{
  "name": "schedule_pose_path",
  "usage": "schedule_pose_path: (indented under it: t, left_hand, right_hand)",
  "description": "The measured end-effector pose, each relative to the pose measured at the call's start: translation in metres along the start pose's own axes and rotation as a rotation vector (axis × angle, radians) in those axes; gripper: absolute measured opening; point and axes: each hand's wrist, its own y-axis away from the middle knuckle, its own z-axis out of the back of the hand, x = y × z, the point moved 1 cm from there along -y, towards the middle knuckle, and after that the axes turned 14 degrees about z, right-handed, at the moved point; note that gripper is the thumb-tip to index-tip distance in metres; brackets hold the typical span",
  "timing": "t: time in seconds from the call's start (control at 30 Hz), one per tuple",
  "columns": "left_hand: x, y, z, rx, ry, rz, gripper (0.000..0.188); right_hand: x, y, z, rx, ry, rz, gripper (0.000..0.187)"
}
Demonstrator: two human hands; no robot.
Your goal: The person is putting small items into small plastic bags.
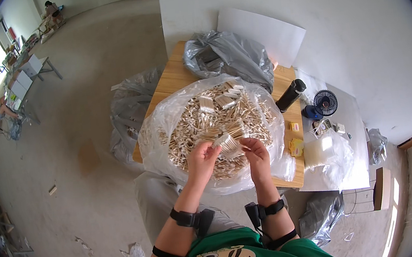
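A large clear plastic bag (154, 145) lies wide open before me, heaped with loose wooden-stick cotton swabs (185, 126). Over the near part of the heap I hold a small clear packet of cotton swabs (227, 144). My left hand (203, 156) pinches its left side between thumb and fingers. At its right edge the fingers of my right hand (256, 151) are closed on the thin film. Several neat swab bundles (206, 104) rest on the far side of the heap. Whether the packet is sealed is too small to tell.
The wooden table (162, 90) carries a grey plastic bag (227, 54), a black bottle (291, 95) and small yellow boxes (296, 147). Right of it, a white table (356, 161) holds a small fan (325, 102) and clear film (336, 161). Other people sit far left.
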Motion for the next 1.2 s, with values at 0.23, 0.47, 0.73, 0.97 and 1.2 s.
schedule_pose_path:
  t: [0.23, 0.47, 0.73, 0.97, 1.2]
  left_hand:
    - [-0.021, 0.006, -0.002, -0.051, -0.431, -0.286, 0.016]
    - [-0.006, 0.002, -0.001, -0.005, -0.185, -0.214, 0.01]
    - [-0.007, 0.002, -0.009, -0.164, -0.097, -0.236, 0.015]
    - [-0.017, -0.005, 0.003, -0.509, -0.255, -0.249, 0.014]
    - [0.01, -0.016, 0.011, -0.285, 0.264, -0.047, 0.022]
  right_hand:
    - [0.002, -0.009, -0.013, 0.261, 0.132, 0.025, 0.017]
    - [-0.005, 0.0, -0.024, 0.099, -0.062, 0.064, 0.007]
    - [-0.003, -0.006, -0.033, 0.084, 0.088, 0.057, 0.022]
    - [0.0, 0.013, -0.04, 0.097, -0.271, -0.336, 0.037]
    - [-0.008, 0.011, -0.035, 0.101, -0.029, -0.28, 0.027]
